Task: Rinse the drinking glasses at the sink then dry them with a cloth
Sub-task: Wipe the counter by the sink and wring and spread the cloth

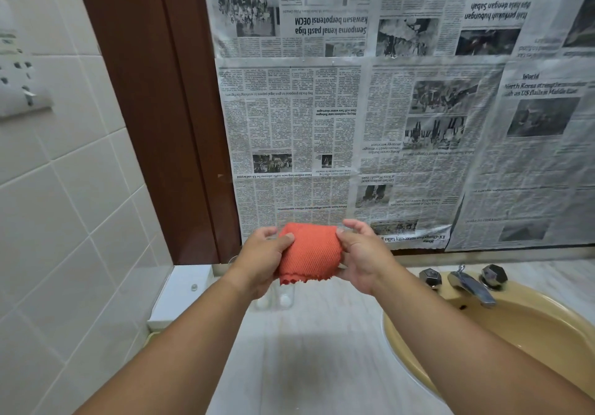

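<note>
The left hand (260,253) and the right hand (360,253) each grip 1 side of the red cloth (309,253), up in the air to the left of the sink (515,324). The cloth is wrapped round something hidden. Left of the sink, a clear glass (277,299) stands on the bench (306,356), half hidden under the left hand and hard to see.

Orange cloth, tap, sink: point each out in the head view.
orange cloth (309,253): head view, middle of the mesh face.
tap (471,287): head view, top of the spout.
sink (528,311): head view, back inner wall.
</note>
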{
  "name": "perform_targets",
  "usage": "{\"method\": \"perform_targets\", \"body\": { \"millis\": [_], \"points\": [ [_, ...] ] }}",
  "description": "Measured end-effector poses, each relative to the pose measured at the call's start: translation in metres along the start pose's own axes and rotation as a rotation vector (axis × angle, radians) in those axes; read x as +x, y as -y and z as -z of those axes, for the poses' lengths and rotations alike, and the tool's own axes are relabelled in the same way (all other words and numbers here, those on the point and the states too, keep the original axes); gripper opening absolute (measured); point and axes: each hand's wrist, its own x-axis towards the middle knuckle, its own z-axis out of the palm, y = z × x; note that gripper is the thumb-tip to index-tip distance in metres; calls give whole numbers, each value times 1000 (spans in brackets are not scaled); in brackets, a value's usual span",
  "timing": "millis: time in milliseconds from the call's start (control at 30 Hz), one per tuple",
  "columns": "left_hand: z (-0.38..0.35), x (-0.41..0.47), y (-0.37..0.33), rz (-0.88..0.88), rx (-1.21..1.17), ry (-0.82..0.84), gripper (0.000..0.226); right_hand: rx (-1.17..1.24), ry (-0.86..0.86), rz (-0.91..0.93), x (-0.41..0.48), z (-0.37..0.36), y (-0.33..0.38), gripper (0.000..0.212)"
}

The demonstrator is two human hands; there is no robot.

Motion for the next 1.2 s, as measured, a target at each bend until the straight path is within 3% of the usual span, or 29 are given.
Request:
{"method": "perform_targets", "body": {
  "millis": [133,167,233,300,367,400,433,500,567,633,700,767,833,933,967,1033,1133,1200],
  "points": [
    [6,-3,-4,-45,90,124,44,-112,161,72,-3,0,4,43],
    [7,-6,-7,-69,121,184,48,-230,204,119,-2,2,4,51],
    [11,-9,-10,-148,324,254,59,-691,230,256,-2,4,7,62],
    [14,-11,-17,-265,645,267,56,-1176,241,430,0,5,12,39],
    [16,-13,-23,-361,845,285,29,-1368,257,518,-1,7,21,8],
    [17,-14,-24,-398,923,259,17,-1390,252,531,0,9,23,8],
    [19,-13,-25,-425,981,211,5,-1371,247,532,1,13,26,16],
    [22,-11,-25,-402,927,170,17,-1119,242,413,4,18,29,36],
    [21,-14,-21,-199,530,258,19,-698,254,163,2,20,29,53],
    [10,-23,-18,-11,194,290,13,-330,302,-8,-2,16,24,56],
    [-7,-33,-13,71,-61,221,12,-43,355,-53,-6,10,13,61],
    [-23,-37,-7,69,-224,150,11,75,357,2,-12,0,1,60],
    [-35,-37,3,-75,-128,54,11,142,284,62,-16,-14,-5,66],
    [-46,-37,19,-516,402,-160,22,298,170,56,-15,-29,1,105],
    [-48,-38,21,-655,569,-196,27,306,144,51,-16,-32,6,105],
    [-52,-43,19,-821,764,-190,31,256,96,62,-18,-33,14,82],
    [-56,-50,11,-854,882,-52,44,216,83,90,-16,-28,24,34],
    [-57,-60,8,-857,882,60,55,186,78,150,-15,-21,33,17]
  ]
}}
